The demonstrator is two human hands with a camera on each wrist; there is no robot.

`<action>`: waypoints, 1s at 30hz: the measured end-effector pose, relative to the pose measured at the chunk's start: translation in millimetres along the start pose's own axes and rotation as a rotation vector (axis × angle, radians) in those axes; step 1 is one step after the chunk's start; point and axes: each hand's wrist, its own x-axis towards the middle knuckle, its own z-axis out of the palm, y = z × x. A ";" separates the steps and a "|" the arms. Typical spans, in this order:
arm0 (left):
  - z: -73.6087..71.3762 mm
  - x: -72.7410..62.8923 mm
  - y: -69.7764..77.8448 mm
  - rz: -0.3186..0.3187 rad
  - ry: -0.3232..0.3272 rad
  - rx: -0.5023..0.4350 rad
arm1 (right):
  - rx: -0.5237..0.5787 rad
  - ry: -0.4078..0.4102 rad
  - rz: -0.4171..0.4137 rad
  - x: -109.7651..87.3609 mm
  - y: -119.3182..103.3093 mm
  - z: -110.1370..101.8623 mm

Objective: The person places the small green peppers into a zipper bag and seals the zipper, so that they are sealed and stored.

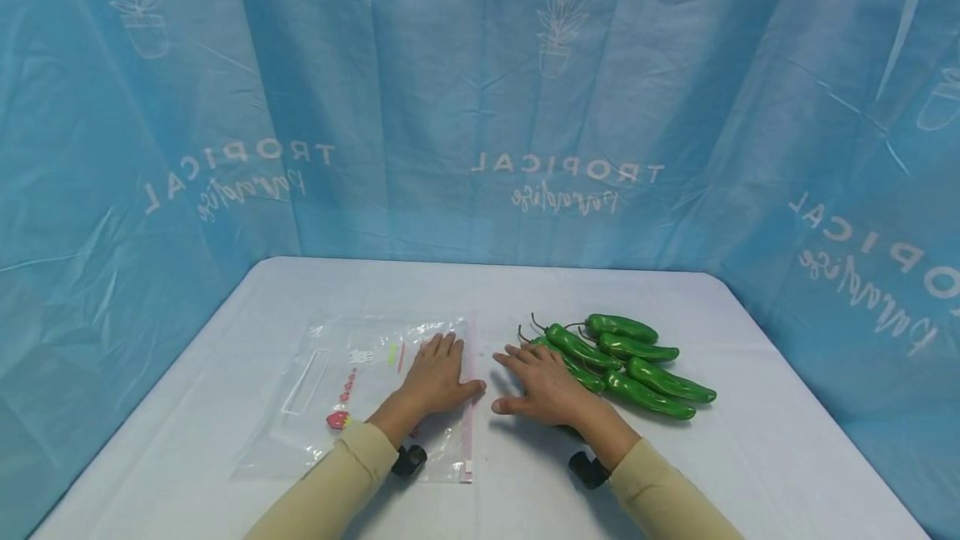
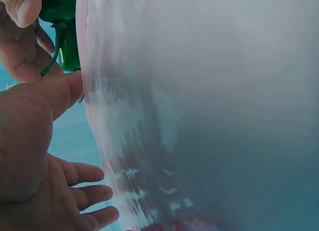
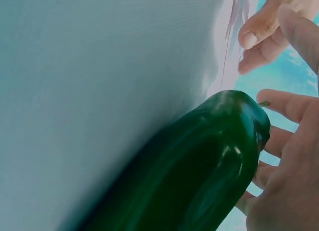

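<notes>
A clear zip-top plastic bag (image 1: 367, 390) lies flat on the left half of the table, its pink zip edge (image 1: 468, 440) facing right. My left hand (image 1: 438, 377) is on or just over the bag near that edge, fingers extended and thumb out to the side. To the right of the bag is a group of long green peppers (image 1: 573, 347) with thin stems. My right hand (image 1: 547, 382) is spread at the group's left side, thumb apart from the fingers. One pepper (image 3: 199, 156) fills much of the right wrist view; whether my fingers touch it I cannot tell.
A white cloth covers the table (image 1: 600, 490), which has rounded far corners. Blue curtains (image 1: 450, 90) with white plant drawings and mirrored lettering hang behind it and along both sides. A dark camera (image 1: 408, 461) sits on my left wrist, another (image 1: 588, 469) on my right.
</notes>
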 end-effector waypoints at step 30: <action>-5.8 -3.2 -4.9 0.048 -0.009 -0.133 | -0.016 -0.039 -0.018 7.8 -5.3 1.8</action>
